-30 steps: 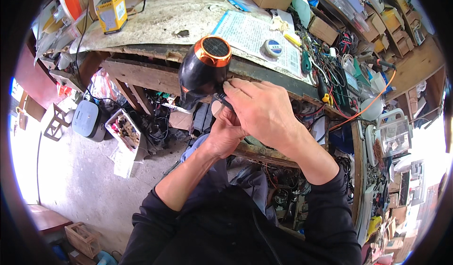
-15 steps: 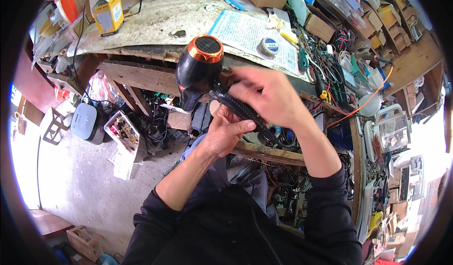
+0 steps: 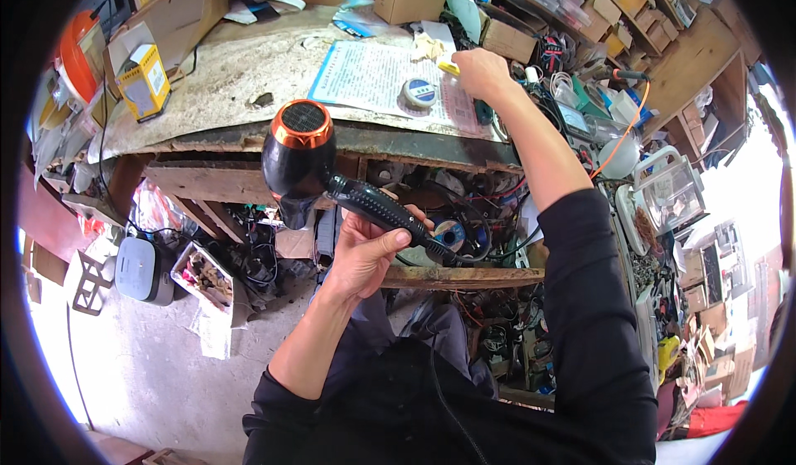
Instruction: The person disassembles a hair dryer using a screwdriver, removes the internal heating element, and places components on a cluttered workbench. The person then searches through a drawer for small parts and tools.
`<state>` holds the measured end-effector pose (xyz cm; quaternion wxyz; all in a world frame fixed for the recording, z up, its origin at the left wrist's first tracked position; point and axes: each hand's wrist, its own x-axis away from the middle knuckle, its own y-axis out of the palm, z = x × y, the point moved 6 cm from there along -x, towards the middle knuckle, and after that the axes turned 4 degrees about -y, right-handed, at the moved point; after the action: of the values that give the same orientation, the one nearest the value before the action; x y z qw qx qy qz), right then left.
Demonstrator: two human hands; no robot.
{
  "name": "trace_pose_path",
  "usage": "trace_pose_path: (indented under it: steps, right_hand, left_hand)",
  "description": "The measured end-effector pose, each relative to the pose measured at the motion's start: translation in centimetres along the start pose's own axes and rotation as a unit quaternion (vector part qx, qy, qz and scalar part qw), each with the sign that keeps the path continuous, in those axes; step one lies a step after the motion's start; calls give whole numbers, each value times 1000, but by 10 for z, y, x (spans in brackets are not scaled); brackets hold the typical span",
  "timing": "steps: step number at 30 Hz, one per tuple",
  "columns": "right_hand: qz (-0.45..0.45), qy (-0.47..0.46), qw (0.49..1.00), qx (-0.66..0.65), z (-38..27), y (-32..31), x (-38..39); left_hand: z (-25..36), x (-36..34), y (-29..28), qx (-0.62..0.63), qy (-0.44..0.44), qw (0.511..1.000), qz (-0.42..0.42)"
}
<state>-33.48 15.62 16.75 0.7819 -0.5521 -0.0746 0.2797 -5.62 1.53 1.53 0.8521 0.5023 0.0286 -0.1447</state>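
Observation:
My left hand (image 3: pixel 365 254) is closed around the handle of a black hair dryer (image 3: pixel 300 167), its thumb lying along the grip. The dryer's orange-rimmed round grille faces up, and its cord leaves the handle's lower end. My right hand (image 3: pixel 482 74) is stretched out to the far side of the workbench, fingers curled down over a slim yellow object (image 3: pixel 448 68). Only one end of that object shows; its kind is hidden. Close by lie a printed sheet (image 3: pixel 361 75) with a small round tin (image 3: pixel 419 94) on it, and a crumpled pale cloth or paper (image 3: pixel 427 48).
A yellow box (image 3: pixel 144 84) stands at the left of the worn workbench (image 3: pixel 215 100). Tangled cables and tools (image 3: pixel 572 100) crowd its right end. Below the bench are a wooden rail (image 3: pixel 464 278), a wire spool (image 3: pixel 448 234) and an open carton (image 3: pixel 207 278).
My right hand has left the hair dryer's handle and moved away to the yellow object on the bench. My left hand still holds the dryer. The whole view has shifted.

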Motion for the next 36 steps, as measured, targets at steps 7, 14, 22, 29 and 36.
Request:
trace_pose_path:
  steps: [7,14,22,29,36]
  right_hand:
    - [51,-29,996,72,-2,3,-2]
    - [106,-62,687,-716,-59,-94,107]
    - [223,-109,630,-736,-119,-96,199]
    - [203,-121,663,-710,-132,-87,198]
    - [226,-154,650,-709,-137,-91,204]
  left_hand:
    - [0,-1,0,10,-2,1000,-4]
    - [1,2,1,2,5,1000,-4]
    - [1,2,-1,-5,0,1000,-13]
    - [1,2,0,31,0,999,-6]
    - [2,3,1,31,0,999,-6]
